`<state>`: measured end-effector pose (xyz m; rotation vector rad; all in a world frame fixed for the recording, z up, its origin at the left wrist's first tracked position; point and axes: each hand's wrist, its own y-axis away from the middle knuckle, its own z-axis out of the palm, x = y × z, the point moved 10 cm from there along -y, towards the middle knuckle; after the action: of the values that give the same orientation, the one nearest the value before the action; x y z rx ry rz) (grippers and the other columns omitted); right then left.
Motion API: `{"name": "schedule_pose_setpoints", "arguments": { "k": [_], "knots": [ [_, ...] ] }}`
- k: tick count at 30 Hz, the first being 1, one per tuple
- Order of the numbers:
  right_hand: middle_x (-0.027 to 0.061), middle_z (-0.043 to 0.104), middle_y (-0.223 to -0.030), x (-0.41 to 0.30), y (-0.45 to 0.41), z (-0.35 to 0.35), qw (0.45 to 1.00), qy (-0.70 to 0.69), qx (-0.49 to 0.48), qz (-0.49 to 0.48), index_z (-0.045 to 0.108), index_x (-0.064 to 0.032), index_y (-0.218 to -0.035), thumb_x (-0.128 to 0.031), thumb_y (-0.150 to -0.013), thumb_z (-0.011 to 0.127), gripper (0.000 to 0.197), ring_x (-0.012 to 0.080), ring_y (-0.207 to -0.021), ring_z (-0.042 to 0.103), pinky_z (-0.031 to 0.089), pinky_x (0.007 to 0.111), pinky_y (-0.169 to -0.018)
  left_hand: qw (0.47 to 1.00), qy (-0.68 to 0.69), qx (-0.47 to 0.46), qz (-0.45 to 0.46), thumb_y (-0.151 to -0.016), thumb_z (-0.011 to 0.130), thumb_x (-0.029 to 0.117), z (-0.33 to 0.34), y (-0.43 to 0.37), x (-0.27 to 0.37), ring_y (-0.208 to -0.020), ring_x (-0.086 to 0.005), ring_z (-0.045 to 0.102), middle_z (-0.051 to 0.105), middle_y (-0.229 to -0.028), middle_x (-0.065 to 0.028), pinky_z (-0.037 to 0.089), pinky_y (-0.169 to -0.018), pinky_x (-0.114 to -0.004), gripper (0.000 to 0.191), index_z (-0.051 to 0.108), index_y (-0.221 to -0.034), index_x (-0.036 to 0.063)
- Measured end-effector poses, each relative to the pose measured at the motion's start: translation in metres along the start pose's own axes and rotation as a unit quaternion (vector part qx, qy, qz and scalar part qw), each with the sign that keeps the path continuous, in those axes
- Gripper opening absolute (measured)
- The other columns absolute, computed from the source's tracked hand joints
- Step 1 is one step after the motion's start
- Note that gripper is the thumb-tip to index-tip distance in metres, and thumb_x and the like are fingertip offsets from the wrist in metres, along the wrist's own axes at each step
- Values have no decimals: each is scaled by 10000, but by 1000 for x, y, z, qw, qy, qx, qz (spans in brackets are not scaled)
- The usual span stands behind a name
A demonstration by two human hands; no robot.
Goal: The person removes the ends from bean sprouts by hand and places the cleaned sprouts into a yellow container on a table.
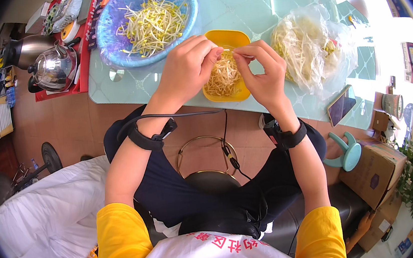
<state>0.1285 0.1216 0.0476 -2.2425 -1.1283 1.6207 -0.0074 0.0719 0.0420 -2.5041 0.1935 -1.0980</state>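
Over a yellow plastic container point(245, 91) on the glass table, my left hand point(189, 64) and my right hand point(263, 66) face each other, fingertips pinched close together. A thin pale piece, apparently of a bean sprout point(227, 49), shows between them; each hand seems to hold an end. Thin root-like sprout pieces point(223, 77) lie in the container. To the left, a blue plastic basket point(103, 38) lined with clear film holds bean sprouts point(156, 24) with yellow heads. On the right, a clear plastic bag point(307, 48) contains more sprouts.
A smartphone point(342, 105) lies at the right edge of the glass table point(130, 88). A shiny metal kettle point(55, 69) stands on a red tray point(84, 75) at the left. A black cable point(189, 113) runs across below my wrists. Cardboard boxes point(373, 172) and a teal stool point(350, 151) are at the lower right.
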Motion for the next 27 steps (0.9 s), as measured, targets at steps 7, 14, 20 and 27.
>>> {"name": "schedule_pose_setpoints", "arguments": {
  "k": [7,14,20,27],
  "knots": [
    [85,663,-845,3,-1,0,1000,9,-9,16,700,-3,-914,60,-819,731,118,177,-738,650,520,277,-683,1000,-9,-6,-14,-973,630,143,2,2,-9,-677,-288,615,619,-758,-110,484,-605,-353,179,656,-879,-7],
    [72,635,-836,13,-1,-11,996,86,15,21,699,-62,-905,20,-780,754,159,264,-858,608,492,361,-745,998,-45,-49,-3,-940,669,163,13,1,-9,-676,-288,617,634,-770,-110,482,-605,-363,164,678,-875,13],
    [79,673,-838,29,-4,-14,997,50,24,60,715,-44,-974,-9,-847,711,132,248,-817,604,484,346,-737,998,-46,-39,27,-884,701,105,18,1,-5,-772,-278,630,665,-843,-86,507,-669,-369,78,699,-900,29],
    [90,719,-909,55,2,-3,986,-82,28,145,690,-3,-1021,5,-915,656,111,155,-799,678,529,295,-736,995,-65,-68,39,-855,686,27,27,4,-8,-842,-288,636,694,-902,-80,532,-734,-387,159,736,-1005,41]
  ]
}}
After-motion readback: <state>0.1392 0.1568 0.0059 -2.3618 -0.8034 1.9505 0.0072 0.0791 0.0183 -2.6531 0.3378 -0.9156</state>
